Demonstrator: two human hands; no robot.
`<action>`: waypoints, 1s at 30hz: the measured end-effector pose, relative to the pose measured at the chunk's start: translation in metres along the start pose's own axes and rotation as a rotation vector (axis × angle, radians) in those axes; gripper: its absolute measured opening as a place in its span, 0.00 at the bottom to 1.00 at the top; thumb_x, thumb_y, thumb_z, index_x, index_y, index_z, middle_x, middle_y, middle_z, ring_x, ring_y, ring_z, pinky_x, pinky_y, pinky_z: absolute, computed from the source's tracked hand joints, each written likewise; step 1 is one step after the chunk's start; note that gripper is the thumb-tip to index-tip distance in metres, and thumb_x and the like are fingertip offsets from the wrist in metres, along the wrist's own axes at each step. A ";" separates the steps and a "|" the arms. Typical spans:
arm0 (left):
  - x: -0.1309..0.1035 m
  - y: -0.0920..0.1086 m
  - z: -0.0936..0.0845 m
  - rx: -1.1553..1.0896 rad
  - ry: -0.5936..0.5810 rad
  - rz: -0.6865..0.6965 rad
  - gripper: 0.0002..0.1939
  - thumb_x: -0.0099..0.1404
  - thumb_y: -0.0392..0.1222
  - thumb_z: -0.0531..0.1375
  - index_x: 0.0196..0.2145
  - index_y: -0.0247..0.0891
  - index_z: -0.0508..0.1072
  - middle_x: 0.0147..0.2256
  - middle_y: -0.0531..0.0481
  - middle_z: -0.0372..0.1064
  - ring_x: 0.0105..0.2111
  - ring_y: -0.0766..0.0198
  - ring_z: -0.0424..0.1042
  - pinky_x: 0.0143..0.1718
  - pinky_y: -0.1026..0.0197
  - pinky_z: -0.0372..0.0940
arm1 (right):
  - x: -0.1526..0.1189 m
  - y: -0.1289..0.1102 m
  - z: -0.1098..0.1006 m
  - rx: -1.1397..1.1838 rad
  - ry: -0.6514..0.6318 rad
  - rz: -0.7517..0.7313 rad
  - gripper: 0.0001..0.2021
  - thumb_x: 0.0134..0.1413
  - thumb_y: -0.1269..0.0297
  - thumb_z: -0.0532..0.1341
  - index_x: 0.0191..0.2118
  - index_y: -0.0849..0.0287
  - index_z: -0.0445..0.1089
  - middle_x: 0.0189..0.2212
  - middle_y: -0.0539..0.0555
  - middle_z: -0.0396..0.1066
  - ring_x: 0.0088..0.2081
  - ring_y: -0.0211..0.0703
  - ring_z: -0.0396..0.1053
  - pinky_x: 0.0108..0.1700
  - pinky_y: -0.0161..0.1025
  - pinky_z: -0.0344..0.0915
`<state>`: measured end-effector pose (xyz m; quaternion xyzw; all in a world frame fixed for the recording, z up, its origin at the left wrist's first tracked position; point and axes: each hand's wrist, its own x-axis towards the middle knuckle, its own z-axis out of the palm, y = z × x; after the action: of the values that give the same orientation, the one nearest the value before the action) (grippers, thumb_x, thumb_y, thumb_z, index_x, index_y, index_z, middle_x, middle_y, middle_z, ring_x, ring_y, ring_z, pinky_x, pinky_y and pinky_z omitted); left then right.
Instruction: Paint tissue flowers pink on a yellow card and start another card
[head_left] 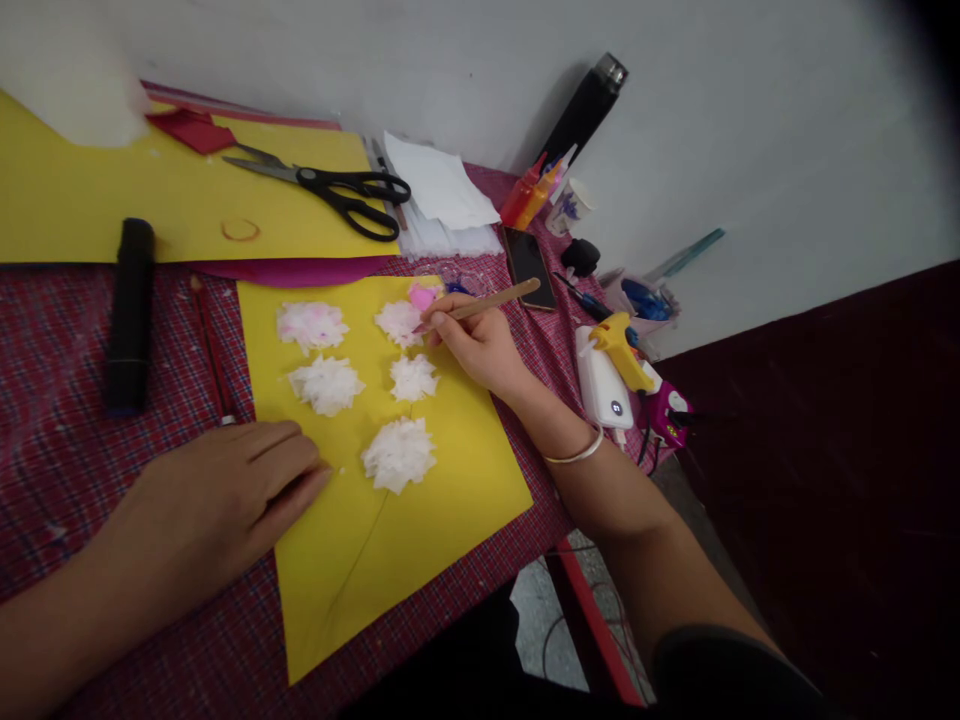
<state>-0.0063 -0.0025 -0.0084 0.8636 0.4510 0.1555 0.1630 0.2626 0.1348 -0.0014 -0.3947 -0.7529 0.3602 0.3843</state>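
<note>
My right hand (472,345) pinches a paintbrush (499,299) with a light wooden handle. Its tip is down at the upper right white tissue-paper tuft (397,322), beside a bright pink blob (422,296). Several such tufts sit on a yellow sheet (457,470); the upper left tuft (311,325) has faint pink stains. A thin pencil line (358,555) runs down the sheet from the lowest tuft (400,455). My left hand (225,490) rests palm down over the sheet's left edge, fingers loosely bent, with nothing visible in it.
Black-handled scissors (337,190) lie on another yellow sheet (187,200). A black cylinder (131,315) and a dark red stick (212,350) lie to the left. White papers (442,190), a phone (531,266), paint bottles (529,190), a white power bank (602,380) and a yellow glue gun (622,350) stand around.
</note>
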 end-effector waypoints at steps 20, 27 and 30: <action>-0.001 0.000 0.001 0.020 0.007 0.013 0.16 0.72 0.51 0.48 0.31 0.45 0.70 0.30 0.54 0.69 0.32 0.57 0.69 0.38 0.53 0.56 | 0.000 -0.002 0.000 -0.055 -0.064 0.009 0.13 0.63 0.57 0.54 0.33 0.59 0.68 0.30 0.52 0.71 0.33 0.38 0.69 0.36 0.35 0.65; -0.001 0.000 0.001 0.019 0.005 0.015 0.16 0.72 0.51 0.48 0.31 0.46 0.69 0.30 0.55 0.69 0.31 0.58 0.69 0.38 0.53 0.56 | -0.001 -0.002 0.000 -0.057 -0.079 0.016 0.11 0.62 0.61 0.54 0.35 0.61 0.68 0.29 0.52 0.70 0.30 0.36 0.67 0.34 0.35 0.63; 0.000 0.001 0.000 0.022 0.027 0.021 0.16 0.72 0.50 0.48 0.31 0.45 0.69 0.29 0.55 0.69 0.31 0.58 0.70 0.38 0.53 0.57 | -0.001 -0.003 0.000 -0.045 -0.074 0.013 0.10 0.62 0.61 0.54 0.34 0.61 0.68 0.28 0.51 0.69 0.29 0.36 0.67 0.33 0.35 0.63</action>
<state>-0.0058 -0.0030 -0.0086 0.8679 0.4457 0.1636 0.1459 0.2622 0.1329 0.0006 -0.3947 -0.7719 0.3600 0.3446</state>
